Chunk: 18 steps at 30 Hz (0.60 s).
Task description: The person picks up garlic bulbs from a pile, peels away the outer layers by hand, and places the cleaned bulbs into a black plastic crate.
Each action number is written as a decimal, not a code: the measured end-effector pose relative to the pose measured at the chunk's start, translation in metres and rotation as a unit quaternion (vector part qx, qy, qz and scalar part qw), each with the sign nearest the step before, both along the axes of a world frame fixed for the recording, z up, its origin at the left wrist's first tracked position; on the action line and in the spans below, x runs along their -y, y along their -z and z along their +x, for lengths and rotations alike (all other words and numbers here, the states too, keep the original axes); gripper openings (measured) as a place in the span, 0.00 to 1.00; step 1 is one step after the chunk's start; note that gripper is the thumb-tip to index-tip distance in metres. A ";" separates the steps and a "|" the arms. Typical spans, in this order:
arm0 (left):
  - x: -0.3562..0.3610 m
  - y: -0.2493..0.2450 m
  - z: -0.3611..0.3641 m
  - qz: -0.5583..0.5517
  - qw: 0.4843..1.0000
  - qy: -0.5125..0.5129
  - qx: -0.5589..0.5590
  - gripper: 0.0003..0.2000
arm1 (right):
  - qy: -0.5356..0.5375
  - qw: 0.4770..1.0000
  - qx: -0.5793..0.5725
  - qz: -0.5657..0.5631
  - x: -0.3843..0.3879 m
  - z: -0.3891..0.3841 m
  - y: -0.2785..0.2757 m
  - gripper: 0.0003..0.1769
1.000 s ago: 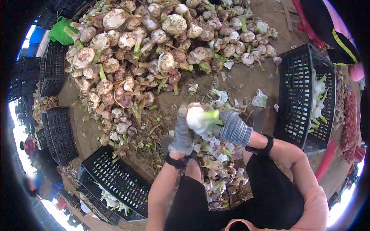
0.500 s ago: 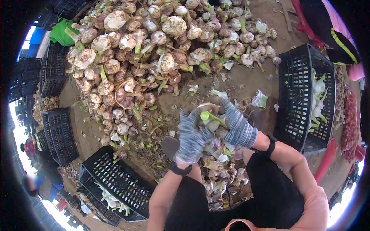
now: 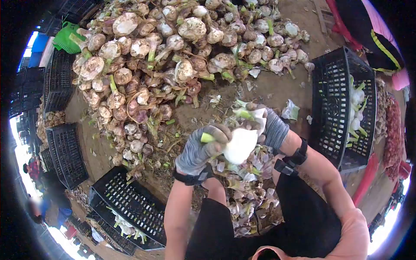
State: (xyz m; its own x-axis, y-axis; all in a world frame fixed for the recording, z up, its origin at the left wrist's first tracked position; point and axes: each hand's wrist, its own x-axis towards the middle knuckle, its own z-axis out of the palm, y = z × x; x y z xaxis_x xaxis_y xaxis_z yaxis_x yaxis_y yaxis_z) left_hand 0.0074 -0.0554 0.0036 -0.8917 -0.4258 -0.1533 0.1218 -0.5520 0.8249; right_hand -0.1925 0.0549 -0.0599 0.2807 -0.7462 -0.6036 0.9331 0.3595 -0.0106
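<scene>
Both my hands wear grey knit gloves. My left hand (image 3: 198,151) grips the green stalk end of a white garlic bulb (image 3: 239,145) held over my lap. My right hand (image 3: 268,125) pinches a strip of pale skin that peels up off the bulb. Below the hands lies a heap of peeled skins (image 3: 247,190) between my knees. A big pile of dirty unpeeled garlic bulbs (image 3: 173,56) covers the ground ahead.
A black crate (image 3: 336,108) at the right holds peeled white bulbs. Another black crate (image 3: 130,208) at lower left holds a few. More empty crates (image 3: 65,151) stand at the left. A person in pink and black (image 3: 372,30) sits at the upper right.
The bulb has turned in my hands and its white side now faces up. My right hand has moved up and away, pulling a strip of skin off it.
</scene>
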 end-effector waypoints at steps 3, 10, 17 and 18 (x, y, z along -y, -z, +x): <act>-0.024 0.019 -0.013 0.255 0.952 -0.146 -0.080 0.16 | -0.017 0.987 -0.156 0.038 -0.005 0.010 -0.004 0.22; -0.025 0.032 -0.018 0.372 0.906 -0.203 0.006 0.29 | -0.068 0.984 -0.084 -0.141 -0.040 -0.014 -0.050 0.30; -0.019 0.045 -0.021 0.406 0.843 -0.350 0.058 0.20 | 0.130 0.837 -0.519 -0.114 -0.092 -0.057 -0.050 0.19; -0.017 0.047 -0.015 0.418 0.838 -0.344 0.068 0.20 | 0.119 0.864 -0.458 -0.173 -0.083 -0.069 -0.055 0.19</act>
